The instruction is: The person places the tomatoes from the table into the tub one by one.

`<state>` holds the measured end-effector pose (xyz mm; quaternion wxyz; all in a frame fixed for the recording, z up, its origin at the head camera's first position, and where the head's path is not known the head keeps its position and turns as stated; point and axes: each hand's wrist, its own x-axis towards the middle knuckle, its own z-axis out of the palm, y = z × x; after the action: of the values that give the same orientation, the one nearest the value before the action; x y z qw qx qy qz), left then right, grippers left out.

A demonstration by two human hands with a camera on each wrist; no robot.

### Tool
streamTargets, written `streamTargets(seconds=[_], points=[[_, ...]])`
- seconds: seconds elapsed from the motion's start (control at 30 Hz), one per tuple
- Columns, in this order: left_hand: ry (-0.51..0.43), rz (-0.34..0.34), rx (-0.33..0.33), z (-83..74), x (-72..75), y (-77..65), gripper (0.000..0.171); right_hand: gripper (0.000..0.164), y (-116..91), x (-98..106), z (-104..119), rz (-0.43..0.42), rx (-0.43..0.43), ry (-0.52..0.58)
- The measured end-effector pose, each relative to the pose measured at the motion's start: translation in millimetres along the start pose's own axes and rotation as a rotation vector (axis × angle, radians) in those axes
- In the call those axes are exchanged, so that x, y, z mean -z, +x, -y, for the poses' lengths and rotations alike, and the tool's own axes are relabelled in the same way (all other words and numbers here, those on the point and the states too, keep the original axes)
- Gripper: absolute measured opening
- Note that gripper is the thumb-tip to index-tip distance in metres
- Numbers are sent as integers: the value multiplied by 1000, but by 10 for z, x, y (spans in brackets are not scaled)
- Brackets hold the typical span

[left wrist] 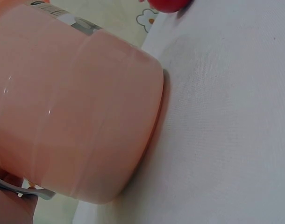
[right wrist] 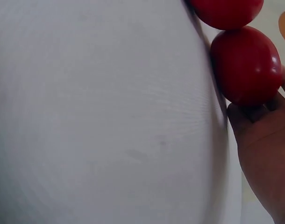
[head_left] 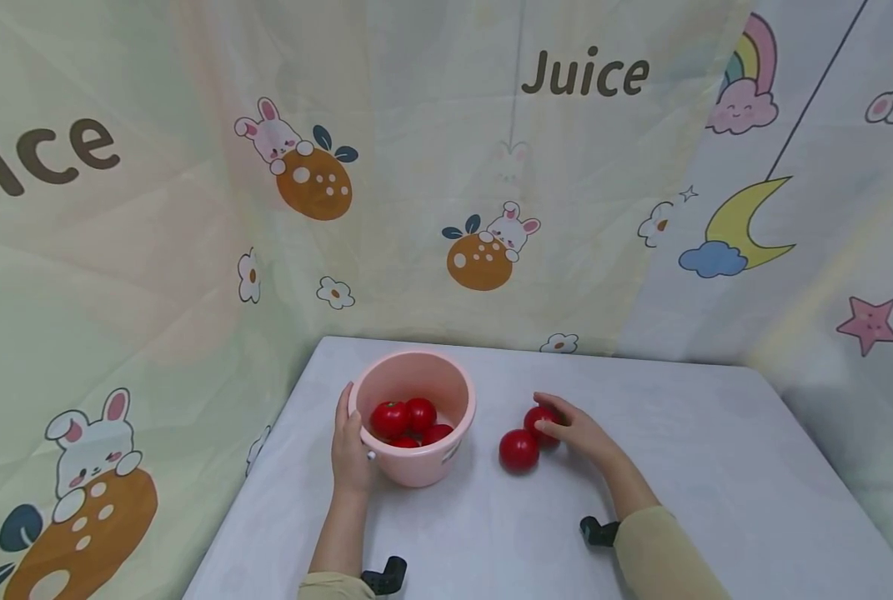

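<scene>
A pink bucket stands on the table with several red tomatoes inside. My left hand holds the bucket at its left side, fingers along the outer wall and thumb near the rim. In the left wrist view, a grey handle passes by that hand's fingers. To the right of the bucket, two more tomatoes lie side by side. My right hand grips the farther tomato, fingers behind it and thumb in front. The nearer tomato sits against it, free of any hand.
A white cloth covers the table. Its back edge meets a hanging printed curtain with rabbits, fruit and lettering. Black wrist mounts show beside both sleeves.
</scene>
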<state>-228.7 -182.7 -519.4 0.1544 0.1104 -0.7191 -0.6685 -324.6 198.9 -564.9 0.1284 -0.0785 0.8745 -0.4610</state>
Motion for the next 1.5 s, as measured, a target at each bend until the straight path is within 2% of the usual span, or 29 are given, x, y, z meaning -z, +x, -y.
streamTargets(seconds=[0.27, 0.57, 1.03, 1.5], points=[[9, -13, -12, -11, -14, -7, 55, 62, -2, -76, 28, -41, 5, 17], [19, -13, -6, -26, -11, -19, 55, 67, -2, -107, -10, -57, -20, -15], [-2, -22, 0, 10, -16, 2, 57, 59, 13, -100, -39, -91, -60, -18], [-6, -11, -19, 31, -15, 12, 56, 64, 34, -41, -47, -78, -84, -8]])
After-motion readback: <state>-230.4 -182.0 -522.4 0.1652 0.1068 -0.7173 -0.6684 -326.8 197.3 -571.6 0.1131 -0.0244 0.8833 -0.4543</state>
